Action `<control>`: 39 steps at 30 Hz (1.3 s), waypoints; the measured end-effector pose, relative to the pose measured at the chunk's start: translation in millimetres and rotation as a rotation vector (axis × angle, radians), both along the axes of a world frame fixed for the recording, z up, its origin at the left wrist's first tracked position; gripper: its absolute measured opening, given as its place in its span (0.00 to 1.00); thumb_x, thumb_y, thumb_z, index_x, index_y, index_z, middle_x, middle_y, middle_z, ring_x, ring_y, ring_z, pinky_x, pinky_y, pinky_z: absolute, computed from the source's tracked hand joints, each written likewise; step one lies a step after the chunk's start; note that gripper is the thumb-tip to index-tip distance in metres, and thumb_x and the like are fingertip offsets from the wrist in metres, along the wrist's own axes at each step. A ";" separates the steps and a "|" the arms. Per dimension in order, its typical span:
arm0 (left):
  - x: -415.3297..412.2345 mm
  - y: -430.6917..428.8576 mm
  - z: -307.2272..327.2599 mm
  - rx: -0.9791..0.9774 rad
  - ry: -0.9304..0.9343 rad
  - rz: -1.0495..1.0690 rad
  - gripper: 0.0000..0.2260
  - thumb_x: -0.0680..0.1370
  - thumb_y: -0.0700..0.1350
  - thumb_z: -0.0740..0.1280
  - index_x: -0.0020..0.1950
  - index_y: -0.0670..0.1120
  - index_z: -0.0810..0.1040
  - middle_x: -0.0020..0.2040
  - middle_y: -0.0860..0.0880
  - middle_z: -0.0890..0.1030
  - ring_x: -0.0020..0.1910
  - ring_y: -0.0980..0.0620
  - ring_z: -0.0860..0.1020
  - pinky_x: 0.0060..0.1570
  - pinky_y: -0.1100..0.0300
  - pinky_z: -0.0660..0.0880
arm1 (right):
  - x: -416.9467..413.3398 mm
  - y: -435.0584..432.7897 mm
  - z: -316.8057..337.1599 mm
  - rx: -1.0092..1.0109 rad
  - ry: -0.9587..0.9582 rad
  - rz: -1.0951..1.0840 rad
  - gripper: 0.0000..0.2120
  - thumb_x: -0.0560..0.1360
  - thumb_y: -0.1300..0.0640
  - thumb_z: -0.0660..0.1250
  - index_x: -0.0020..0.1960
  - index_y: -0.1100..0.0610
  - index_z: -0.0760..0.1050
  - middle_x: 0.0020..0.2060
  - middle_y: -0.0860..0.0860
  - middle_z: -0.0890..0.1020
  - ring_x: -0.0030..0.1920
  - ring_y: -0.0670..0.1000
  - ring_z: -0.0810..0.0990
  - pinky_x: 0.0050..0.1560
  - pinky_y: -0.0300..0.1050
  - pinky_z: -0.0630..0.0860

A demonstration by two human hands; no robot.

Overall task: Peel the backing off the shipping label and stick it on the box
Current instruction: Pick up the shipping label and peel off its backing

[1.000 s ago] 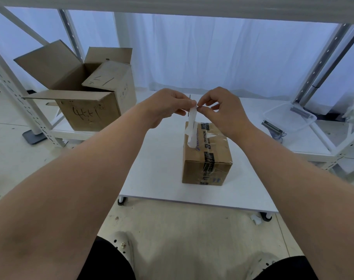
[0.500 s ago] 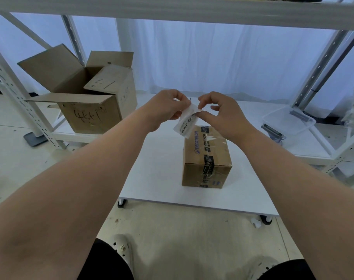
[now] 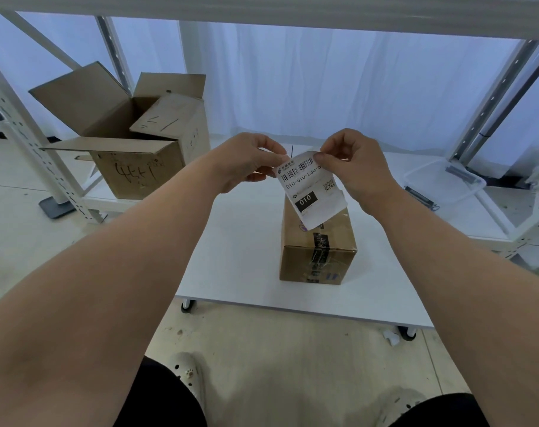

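**A:** What were the hands doing?

**B:** Both were pinched shut on the shipping label (image 3: 311,188). The left hand (image 3: 246,163) gripped its upper left corner between thumb and fingertips; the right hand (image 3: 352,163) nipped the upper right corner, its other fingers curled in. The label hung face-on between them, above the far end of the sealed cardboard box (image 3: 317,246), clear of its top as far as I could tell.

**A:** How would it handle?

**B:** Thin, light and floppy, I'd judge; its lower edge curled freely. A corner looked the place to split face from backing. Whether the backing had started to lift, I couldn't tell. Once bare, the adhesive would likely grab fingers or fold onto itself.

**A:** And around it?

**B:** The box stood on the white desk (image 3: 240,257); an open carton (image 3: 132,167) sat well off to the left.
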State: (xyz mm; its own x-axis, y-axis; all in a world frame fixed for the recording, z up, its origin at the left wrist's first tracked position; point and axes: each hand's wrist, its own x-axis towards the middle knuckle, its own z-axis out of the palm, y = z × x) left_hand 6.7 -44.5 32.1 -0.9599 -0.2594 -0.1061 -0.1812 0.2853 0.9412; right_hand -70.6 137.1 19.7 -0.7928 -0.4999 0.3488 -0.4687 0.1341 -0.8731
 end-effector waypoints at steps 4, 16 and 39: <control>-0.7 -0.5 0.5 0.019 0.036 0.027 0.06 0.74 0.42 0.71 0.41 0.48 0.75 0.42 0.46 0.83 0.37 0.53 0.75 0.43 0.61 0.72 | -0.9 0.2 -1.6 -0.035 -0.068 -0.002 0.12 0.72 0.65 0.70 0.36 0.53 0.72 0.34 0.50 0.78 0.37 0.45 0.78 0.39 0.32 0.74; -5.8 4.3 -1.1 0.013 0.082 0.088 0.09 0.72 0.43 0.73 0.38 0.47 0.73 0.38 0.47 0.81 0.32 0.55 0.77 0.39 0.62 0.74 | -3.5 -0.3 -11.7 0.135 0.024 -0.057 0.16 0.74 0.61 0.69 0.58 0.52 0.70 0.45 0.60 0.81 0.49 0.53 0.80 0.52 0.43 0.76; -2.5 7.3 0.6 -0.028 0.072 0.173 0.05 0.76 0.44 0.68 0.41 0.49 0.76 0.38 0.52 0.80 0.34 0.57 0.76 0.39 0.65 0.69 | 2.1 -6.5 -8.7 0.188 0.317 -0.086 0.02 0.74 0.56 0.68 0.45 0.53 0.79 0.50 0.44 0.76 0.59 0.48 0.74 0.58 0.40 0.66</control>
